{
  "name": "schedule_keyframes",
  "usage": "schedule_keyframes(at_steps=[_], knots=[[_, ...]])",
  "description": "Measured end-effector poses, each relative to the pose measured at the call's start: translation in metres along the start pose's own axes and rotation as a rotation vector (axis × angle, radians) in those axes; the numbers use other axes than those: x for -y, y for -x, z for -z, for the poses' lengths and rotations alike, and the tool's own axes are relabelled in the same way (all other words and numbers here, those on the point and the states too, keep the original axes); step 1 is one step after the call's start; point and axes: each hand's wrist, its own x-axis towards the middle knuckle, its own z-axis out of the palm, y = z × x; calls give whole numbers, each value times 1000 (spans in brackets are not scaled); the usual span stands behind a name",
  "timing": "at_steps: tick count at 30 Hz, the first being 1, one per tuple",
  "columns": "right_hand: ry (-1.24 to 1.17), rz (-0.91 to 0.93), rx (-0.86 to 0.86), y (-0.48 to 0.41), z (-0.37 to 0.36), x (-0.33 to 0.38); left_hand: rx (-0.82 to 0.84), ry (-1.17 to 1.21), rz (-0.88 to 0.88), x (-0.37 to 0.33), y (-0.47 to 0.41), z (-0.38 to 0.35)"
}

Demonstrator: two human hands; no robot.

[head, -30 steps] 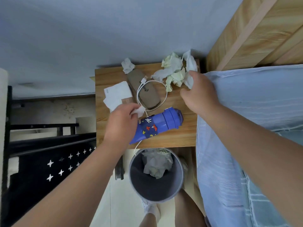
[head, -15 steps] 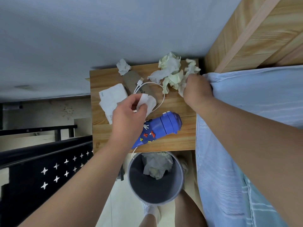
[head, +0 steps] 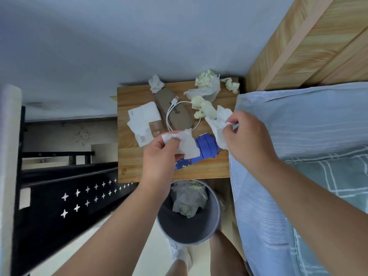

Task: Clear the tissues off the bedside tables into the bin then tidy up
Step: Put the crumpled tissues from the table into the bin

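Observation:
My left hand (head: 159, 162) grips a white tissue (head: 186, 145) above the front of the wooden bedside table (head: 129, 162). My right hand (head: 249, 142) pinches another white tissue (head: 218, 126) that hangs over the table's right side. Crumpled tissues remain on the table: a white one (head: 156, 83) at the back left, a white and yellowish heap (head: 207, 86) at the back, a yellowish ball (head: 232, 85) at the back right, and yellowish ones (head: 202, 106) near the middle. The grey bin (head: 191, 232) stands on the floor just before the table, with tissues inside.
On the table lie a blue bottle (head: 205, 149) on its side, a tan case (head: 175, 112), a white cable (head: 170, 114) and a tissue pack (head: 146, 122). A bed with blue bedding (head: 298, 146) is at the right, a black rack (head: 59, 196) at the left.
Both hands have lifted and drawn back toward me, each holding a tissue. The right hand pulled one tissue out of the heap at the back right.

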Motion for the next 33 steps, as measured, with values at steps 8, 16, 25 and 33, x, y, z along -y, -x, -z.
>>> schedule_keyframes(at_steps=[8, 16, 25, 33], knots=[[-260, -8, 82, 127, -24, 1, -61, 61, 82, 69, 50, 40], [-33, -91, 419, 207, -96, -44, -97, -190, 276, 177, 73, 77], [193, -165, 735, 226, -158, -89, 91, -447, 461, 242, 60, 89], [145, -164, 717, 211, -127, -74, 106, -480, 385, 219, 64, 86]])
